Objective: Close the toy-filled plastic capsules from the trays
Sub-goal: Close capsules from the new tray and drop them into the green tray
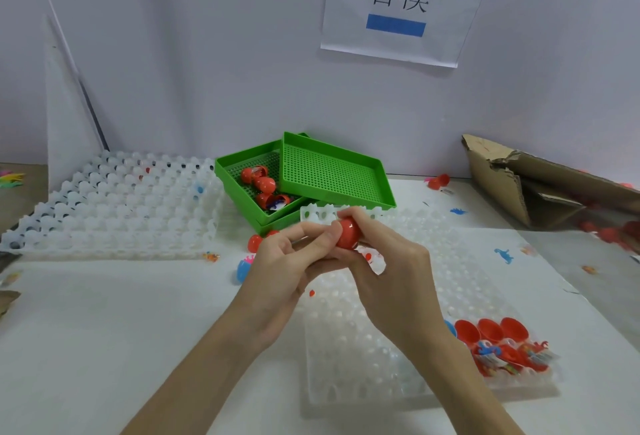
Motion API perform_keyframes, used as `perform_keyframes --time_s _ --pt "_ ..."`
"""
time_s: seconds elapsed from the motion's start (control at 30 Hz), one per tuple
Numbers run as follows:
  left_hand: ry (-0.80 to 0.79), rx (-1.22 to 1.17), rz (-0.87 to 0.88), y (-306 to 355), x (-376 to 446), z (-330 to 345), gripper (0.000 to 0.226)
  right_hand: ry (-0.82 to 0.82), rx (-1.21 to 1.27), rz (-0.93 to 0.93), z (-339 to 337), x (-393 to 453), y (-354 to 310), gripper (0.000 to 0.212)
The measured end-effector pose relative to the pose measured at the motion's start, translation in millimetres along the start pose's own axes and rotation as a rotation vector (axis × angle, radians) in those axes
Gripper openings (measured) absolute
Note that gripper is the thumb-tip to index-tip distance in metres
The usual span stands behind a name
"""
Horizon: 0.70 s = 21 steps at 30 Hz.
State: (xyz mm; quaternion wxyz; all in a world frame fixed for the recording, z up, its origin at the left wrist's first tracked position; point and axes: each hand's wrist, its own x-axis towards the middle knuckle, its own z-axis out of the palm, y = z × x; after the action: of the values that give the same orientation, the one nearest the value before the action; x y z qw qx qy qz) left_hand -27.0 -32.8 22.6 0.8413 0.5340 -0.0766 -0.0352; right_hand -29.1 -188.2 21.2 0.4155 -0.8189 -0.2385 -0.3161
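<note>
The right hand (pixel 388 261) has its thumb and fingers curled round a red capsule (pixel 348 234) and grips it from the right side. The left hand (pixel 294 258) comes in from the left, and its fingertips (pixel 330 237) press on the left end of the capsule. So both hands hold the same egg, one at each end. It is up in the air, just above the far edge of the near white tray (pixel 363 348), between the two hands.

The capsule looks like a small egg. Its long way runs left to right, a little tipped, with one end toward each hand. Only the red part shows; the left end is hidden under the fingers, so I cannot tell if the two halves have snapped shut yet. I think the next push has to go along that long line, the hands squeezing toward each other.

Farther out, a few open red capsules (pixel 491 330) with toys wait in the near tray's right corner. Closed ones lie in the green tray (pixel 239 164) behind.
</note>
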Motion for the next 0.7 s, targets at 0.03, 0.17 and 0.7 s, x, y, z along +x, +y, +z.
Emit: perform_keyframes --time_s 0.03,0.17,0.7 --pt "-0.009 0.009 0.002 -0.6 0.0 -0.3 0.032 -0.013 0.0 0.002 -1.5 0.0 1.3 0.036" --pt "-0.008 -0.001 -0.014 -6.0 1.1 -1.0 0.04 -0.086 0.001 0.008 -2.5 -0.9 8.7 0.037" --pt "0.231 0.276 0.075 -12.3 11.0 -4.8 0.043 0.22 1.102 0.857 -51.5 105.7 65.6 0.011"
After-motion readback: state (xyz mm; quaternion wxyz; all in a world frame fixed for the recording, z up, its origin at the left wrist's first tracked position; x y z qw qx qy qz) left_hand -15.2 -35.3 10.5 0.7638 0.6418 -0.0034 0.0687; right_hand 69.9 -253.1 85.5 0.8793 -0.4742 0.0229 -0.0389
